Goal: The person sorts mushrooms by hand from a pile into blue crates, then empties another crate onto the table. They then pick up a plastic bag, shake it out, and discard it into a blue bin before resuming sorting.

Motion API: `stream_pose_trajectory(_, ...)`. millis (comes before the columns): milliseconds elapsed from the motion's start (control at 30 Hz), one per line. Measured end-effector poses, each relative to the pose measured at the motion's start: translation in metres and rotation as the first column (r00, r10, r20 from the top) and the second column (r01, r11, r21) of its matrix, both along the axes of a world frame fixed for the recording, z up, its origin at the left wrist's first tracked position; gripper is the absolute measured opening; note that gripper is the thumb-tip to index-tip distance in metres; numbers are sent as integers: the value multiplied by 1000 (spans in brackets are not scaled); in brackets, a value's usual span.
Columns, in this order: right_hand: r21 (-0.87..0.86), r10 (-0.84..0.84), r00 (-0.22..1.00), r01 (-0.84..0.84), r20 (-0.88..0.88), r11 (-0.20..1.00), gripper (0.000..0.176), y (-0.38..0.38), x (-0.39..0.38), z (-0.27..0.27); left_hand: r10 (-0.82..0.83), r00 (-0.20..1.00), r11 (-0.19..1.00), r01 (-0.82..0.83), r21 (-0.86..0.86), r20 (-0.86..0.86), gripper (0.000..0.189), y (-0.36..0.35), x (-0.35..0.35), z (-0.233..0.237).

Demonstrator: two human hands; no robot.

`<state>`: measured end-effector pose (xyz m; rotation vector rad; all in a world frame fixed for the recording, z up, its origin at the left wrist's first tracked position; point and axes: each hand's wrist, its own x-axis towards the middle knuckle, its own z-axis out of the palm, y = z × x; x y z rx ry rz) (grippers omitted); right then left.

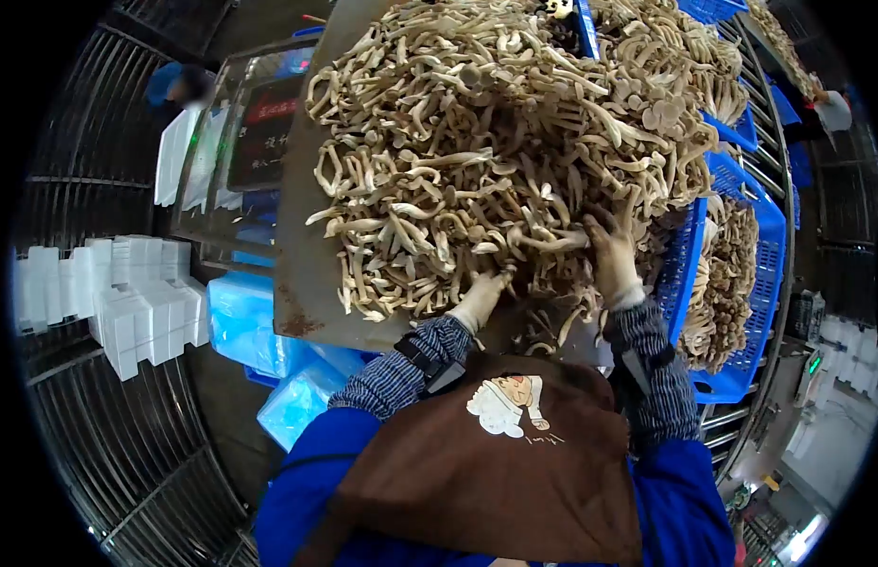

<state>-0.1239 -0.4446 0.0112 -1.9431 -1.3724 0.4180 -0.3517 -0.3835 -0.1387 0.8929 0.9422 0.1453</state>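
A big heap of long-stemmed brown mushrooms (pixel 439 151) covers the metal table (pixel 302 227) in front of me. At the heap's near edge, my left hand (pixel 479 300) has its fingers closed on a mushroom stem; the fingertips are partly hidden among the mushrooms. My right hand (pixel 614 263) reaches into the pile a little farther right, its fingers curled around mushrooms and partly covered by them. Between the two hands lies a darker hollow with small scraps. Both hands look pale, perhaps gloved, below striped sleeves.
On the right, a blue crate (pixel 756 283) of clustered mushrooms stands on metal rollers (pixel 727 435). More mushrooms and blue crates lie farther back. White foam boxes (pixel 146 302) and blue plastic-wrapped bundles (pixel 245 321) are at left. A person (pixel 179 85) is at the far left.
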Motion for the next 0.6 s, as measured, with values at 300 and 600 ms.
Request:
stream_pose_trajectory(300,-271,-169,765,-8,-622,963,42,-92,30,-151,-386,913,922,386,22,133,39,42,68,0)
stream_pose_trajectory(600,-396,-220,465,-323,-857,860,62,-34,-30,-49,-699,677,403,640,654,-232,39,40,-8,20)
